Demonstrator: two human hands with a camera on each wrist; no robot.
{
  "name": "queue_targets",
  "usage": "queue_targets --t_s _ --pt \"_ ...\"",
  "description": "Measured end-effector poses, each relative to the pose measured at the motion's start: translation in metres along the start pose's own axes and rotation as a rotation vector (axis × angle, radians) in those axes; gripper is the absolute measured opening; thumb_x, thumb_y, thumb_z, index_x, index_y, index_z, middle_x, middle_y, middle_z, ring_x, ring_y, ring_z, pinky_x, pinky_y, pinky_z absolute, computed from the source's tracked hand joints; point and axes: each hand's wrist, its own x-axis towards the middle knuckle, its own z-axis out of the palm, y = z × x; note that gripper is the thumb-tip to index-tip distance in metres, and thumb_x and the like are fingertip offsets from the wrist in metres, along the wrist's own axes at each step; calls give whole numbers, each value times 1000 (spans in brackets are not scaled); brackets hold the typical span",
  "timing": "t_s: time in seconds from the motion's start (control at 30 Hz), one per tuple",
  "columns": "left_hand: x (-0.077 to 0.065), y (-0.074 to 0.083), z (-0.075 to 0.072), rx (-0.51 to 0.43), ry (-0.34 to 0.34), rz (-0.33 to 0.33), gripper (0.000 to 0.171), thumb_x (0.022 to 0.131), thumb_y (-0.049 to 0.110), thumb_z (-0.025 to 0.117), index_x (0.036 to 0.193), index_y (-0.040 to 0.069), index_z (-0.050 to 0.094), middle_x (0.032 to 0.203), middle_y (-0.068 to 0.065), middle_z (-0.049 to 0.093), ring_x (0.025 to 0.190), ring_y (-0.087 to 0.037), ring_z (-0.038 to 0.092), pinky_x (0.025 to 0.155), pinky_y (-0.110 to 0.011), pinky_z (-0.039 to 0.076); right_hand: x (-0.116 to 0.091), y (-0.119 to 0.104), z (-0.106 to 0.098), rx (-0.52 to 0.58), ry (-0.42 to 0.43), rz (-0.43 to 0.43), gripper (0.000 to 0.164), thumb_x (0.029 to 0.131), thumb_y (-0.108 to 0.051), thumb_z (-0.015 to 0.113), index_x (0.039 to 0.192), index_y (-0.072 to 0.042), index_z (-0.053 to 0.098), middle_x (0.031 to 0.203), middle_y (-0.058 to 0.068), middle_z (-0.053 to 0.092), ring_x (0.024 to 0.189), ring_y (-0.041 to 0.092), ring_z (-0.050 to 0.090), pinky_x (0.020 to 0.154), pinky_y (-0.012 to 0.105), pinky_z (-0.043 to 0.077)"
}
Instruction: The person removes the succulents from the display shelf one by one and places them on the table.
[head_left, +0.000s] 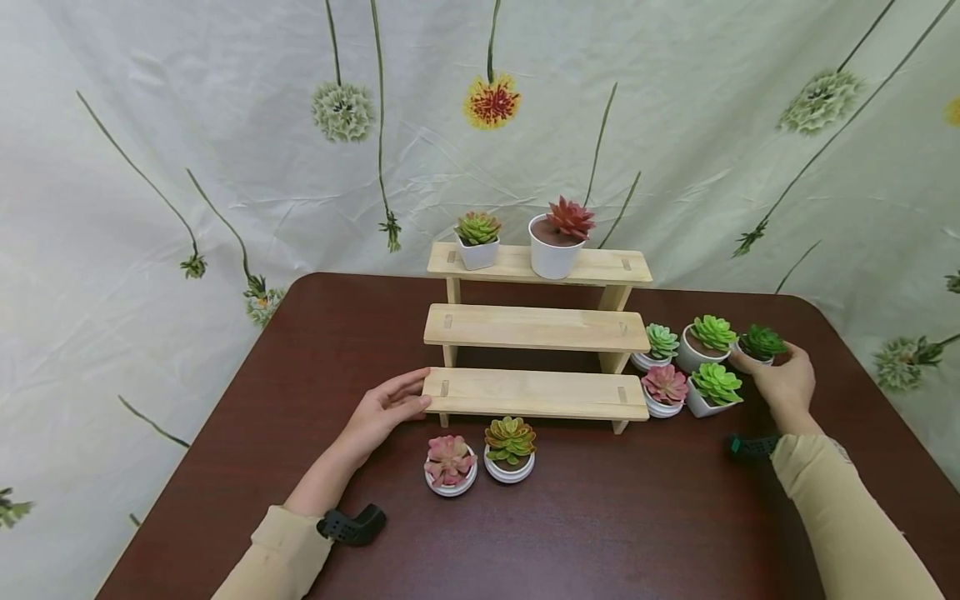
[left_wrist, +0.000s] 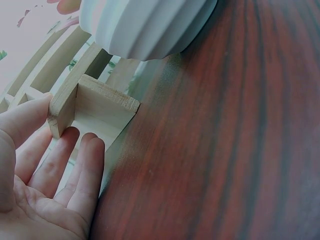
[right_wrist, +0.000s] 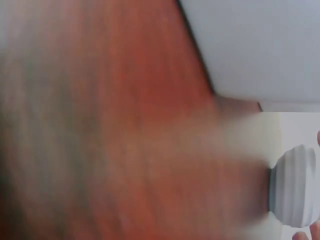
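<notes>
A wooden three-step stand (head_left: 536,325) sits at the middle back of the table. My left hand (head_left: 390,406) holds the left end of its lowest step; in the left wrist view, thumb and fingers (left_wrist: 55,160) lie on either side of the board's end. At the right, my right hand (head_left: 787,379) grips a dark green succulent (head_left: 762,342) in a small white pot. Its ribbed pot (right_wrist: 295,187) shows in the right wrist view, fingertips at both sides. On the top step stand a green succulent (head_left: 477,239) and a red one (head_left: 558,242).
Right of the stand cluster a pale green succulent (head_left: 658,346), a bright green one (head_left: 708,340), a pink one (head_left: 665,389) and another bright green one (head_left: 715,390). Before the stand are a pink succulent (head_left: 450,464) and a green-orange one (head_left: 510,447). A flowered cloth (head_left: 225,125) hangs behind.
</notes>
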Motion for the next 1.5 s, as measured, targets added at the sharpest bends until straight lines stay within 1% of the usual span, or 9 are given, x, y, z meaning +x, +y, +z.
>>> queue_targets --t_s 0.1,0.37,0.6,0.7,0.97,1.0,1.2,1.23,1.5 --pt "0 0 0 -6 -3 -2 51 89 13 65 136 1 47 132 -24 49 102 -12 61 83 -33 53 9 2 -1 -9 19 -13 98 83 -47 65 147 6 14 148 27 23 132 42 26 106 54 27" --pt "0 0 -1 -2 3 1 52 89 16 66 136 3 48 132 -22 51 102 -14 61 81 -32 53 53 23 3 -44 82 -111 104 78 -59 63 150 -3 12 150 21 24 135 37 25 105 54 28" --pt "-1 1 -1 -1 7 -9 52 89 18 67 136 5 49 133 -20 50 102 -15 61 82 -33 53 22 -27 -6 62 76 -114 103 76 -57 68 151 -11 14 152 13 24 136 33 24 107 52 26" --pt "-1 0 -1 2 7 -7 52 89 17 67 136 4 48 132 -21 50 101 -14 62 81 -33 53 26 -35 -4 84 72 -128 103 75 -59 68 150 -12 16 151 12 25 136 32 26 107 50 27" --pt "0 0 0 2 0 6 51 89 13 65 136 1 47 131 -25 50 99 -13 62 81 -33 53 93 -5 23 77 43 -241 102 71 -64 68 150 -30 12 153 -2 24 138 25 25 109 46 27" --pt "0 0 0 2 -1 4 51 89 13 65 136 1 48 131 -24 50 100 -13 61 82 -33 53 83 -16 22 70 30 -243 102 73 -63 66 150 -29 10 153 -2 23 138 25 24 109 46 27" --pt "0 1 1 7 7 8 51 89 13 66 135 1 48 130 -24 51 100 -14 62 81 -33 54 101 -26 40 71 12 -327 101 71 -65 67 149 -36 10 151 -8 24 138 16 24 110 40 27" --pt "0 1 1 8 8 9 51 89 13 66 135 1 48 130 -24 51 100 -15 62 80 -32 54 116 -18 46 66 25 -353 101 69 -67 67 148 -39 11 151 -10 26 137 14 25 109 40 28" --pt "0 2 0 10 3 -2 52 89 16 66 136 2 48 131 -23 51 100 -14 61 81 -32 53 68 -84 52 150 -62 -423 97 72 -57 72 148 -32 18 149 -6 30 136 11 26 111 30 25"
